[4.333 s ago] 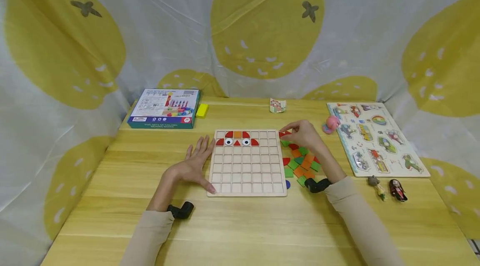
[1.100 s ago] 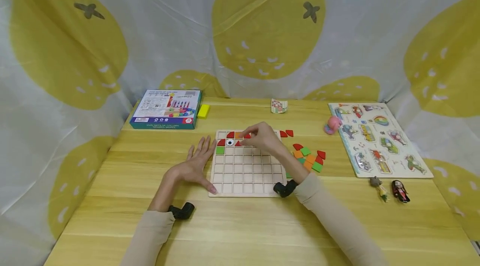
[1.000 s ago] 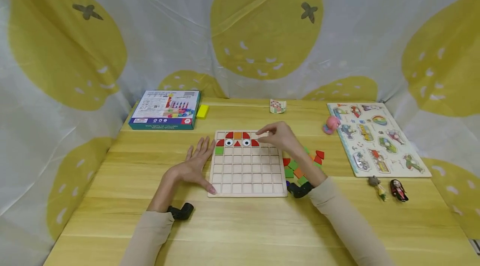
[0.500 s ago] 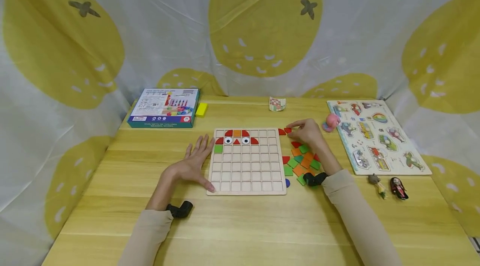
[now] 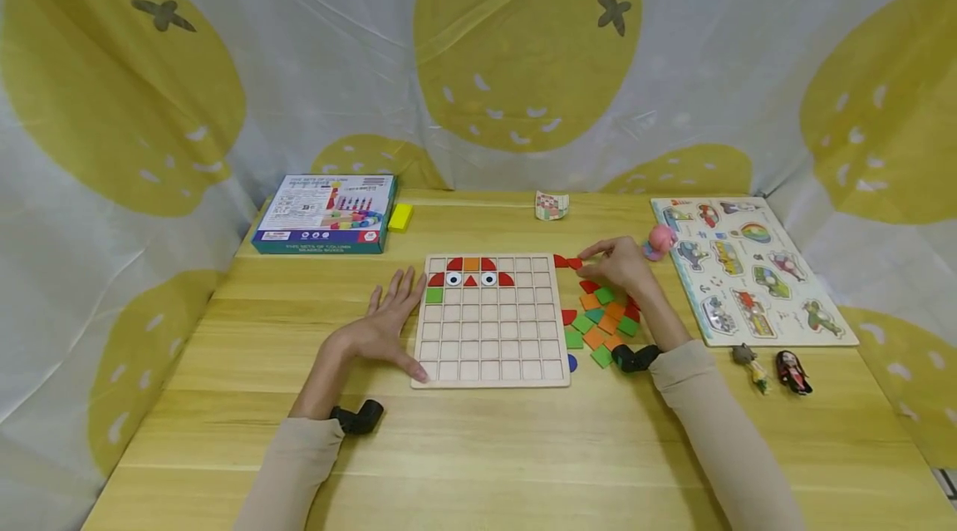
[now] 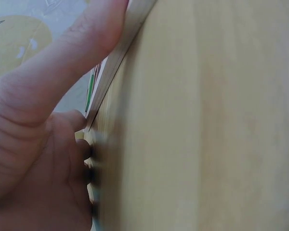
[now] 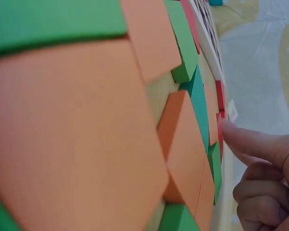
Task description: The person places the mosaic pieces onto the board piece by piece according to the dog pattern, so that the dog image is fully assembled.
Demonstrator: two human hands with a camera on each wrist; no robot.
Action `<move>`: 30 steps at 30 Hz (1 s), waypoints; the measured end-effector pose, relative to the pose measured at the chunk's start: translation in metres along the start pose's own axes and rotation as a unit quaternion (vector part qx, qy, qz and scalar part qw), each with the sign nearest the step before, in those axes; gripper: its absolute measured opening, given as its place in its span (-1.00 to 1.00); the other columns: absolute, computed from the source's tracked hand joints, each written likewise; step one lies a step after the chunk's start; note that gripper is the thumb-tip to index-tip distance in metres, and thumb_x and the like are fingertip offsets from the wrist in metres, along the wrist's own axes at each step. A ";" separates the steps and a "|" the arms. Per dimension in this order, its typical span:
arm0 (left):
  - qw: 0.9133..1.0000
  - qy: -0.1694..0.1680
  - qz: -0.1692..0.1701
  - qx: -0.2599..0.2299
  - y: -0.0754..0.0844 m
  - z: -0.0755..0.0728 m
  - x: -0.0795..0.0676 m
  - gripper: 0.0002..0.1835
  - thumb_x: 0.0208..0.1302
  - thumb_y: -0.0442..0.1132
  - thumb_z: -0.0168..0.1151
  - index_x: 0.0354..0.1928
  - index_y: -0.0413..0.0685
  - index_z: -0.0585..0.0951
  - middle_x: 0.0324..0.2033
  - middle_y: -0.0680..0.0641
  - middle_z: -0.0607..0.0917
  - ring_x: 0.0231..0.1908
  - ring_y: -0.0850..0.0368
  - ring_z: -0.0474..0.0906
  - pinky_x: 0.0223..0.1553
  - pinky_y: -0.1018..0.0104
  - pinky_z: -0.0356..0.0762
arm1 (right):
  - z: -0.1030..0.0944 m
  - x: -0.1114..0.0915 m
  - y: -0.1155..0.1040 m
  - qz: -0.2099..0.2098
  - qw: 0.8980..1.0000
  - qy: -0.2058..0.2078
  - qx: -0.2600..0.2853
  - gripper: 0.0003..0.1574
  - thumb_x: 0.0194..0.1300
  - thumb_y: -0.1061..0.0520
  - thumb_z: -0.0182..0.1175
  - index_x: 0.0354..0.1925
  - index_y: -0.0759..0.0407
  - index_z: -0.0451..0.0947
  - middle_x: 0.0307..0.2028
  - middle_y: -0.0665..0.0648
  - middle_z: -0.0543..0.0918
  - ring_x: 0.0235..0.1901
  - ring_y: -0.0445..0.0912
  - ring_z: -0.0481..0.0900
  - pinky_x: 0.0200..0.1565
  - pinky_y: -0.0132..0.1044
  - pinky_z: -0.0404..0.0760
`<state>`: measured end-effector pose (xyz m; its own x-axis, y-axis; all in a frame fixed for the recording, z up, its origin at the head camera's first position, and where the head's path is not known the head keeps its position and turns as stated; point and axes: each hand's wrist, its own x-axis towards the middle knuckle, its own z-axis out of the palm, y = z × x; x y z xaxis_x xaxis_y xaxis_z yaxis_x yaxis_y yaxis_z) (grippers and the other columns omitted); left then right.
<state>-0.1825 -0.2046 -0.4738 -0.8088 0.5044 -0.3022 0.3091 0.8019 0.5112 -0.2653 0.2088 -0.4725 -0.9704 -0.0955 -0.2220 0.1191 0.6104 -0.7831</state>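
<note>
Beside the far right corner of the grid board (image 5: 489,330), we see a red piece (image 5: 573,263) at the tips of the right hand (image 5: 620,265), thumb and forefinger at its right end; we cannot tell whether they pinch it or only touch it. The other fingers are curled in. That forearm slants in from our near right, past the loose tiles (image 5: 596,337). Our left hand (image 5: 380,333) has its fingers spread at the board's left side, thumb on the near left corner. The red piece is too small and partly covered for us to read its long axis or pointing. The board is nearly square, its sides running away from us across the table (image 5: 486,456).
</note>
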 end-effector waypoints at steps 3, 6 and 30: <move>1.000 -0.001 0.000 0.001 0.001 -0.001 0.000 0.62 -0.41 0.33 0.57 0.52 -0.08 -0.35 0.49 -0.27 -0.48 0.48 -0.26 -0.62 0.41 -0.34 -0.55 | -0.002 -0.002 0.000 -0.018 1.000 -0.002 -0.008 -0.62 0.07 0.07 0.45 -0.15 0.22 0.70 -0.80 -0.08 0.26 -0.79 -0.18 0.21 -0.67 -0.37 0.27; 1.000 -0.004 -0.004 0.003 0.000 -0.001 0.000 0.62 -0.42 0.33 0.57 0.52 -0.06 -0.36 0.49 -0.25 -0.49 0.48 -0.24 -0.62 0.41 -0.33 -0.55 | -0.002 -0.005 -0.005 -0.050 0.998 -0.027 -0.015 -0.64 0.10 0.05 0.43 -0.13 0.18 0.69 -0.77 -0.06 0.21 -0.78 -0.19 0.16 -0.67 -0.37 0.22; 1.000 -0.011 -0.003 -0.002 0.000 -0.003 -0.001 0.61 -0.40 0.33 0.56 0.52 -0.04 -0.37 0.50 -0.22 -0.48 0.49 -0.21 -0.63 0.41 -0.33 -0.56 | 0.152 0.024 -0.140 -0.266 0.889 -0.361 -0.096 -0.77 0.11 0.23 0.40 -0.19 0.16 0.74 -0.58 0.04 0.52 -0.66 -0.24 0.21 -0.53 -0.46 0.24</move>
<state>-0.1829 -0.2065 -0.4715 -0.8002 0.5056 -0.3226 0.3015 0.8042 0.5122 -0.2737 0.0016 -0.4568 -0.4835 -0.8475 -0.2192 -0.4212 0.4448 -0.7904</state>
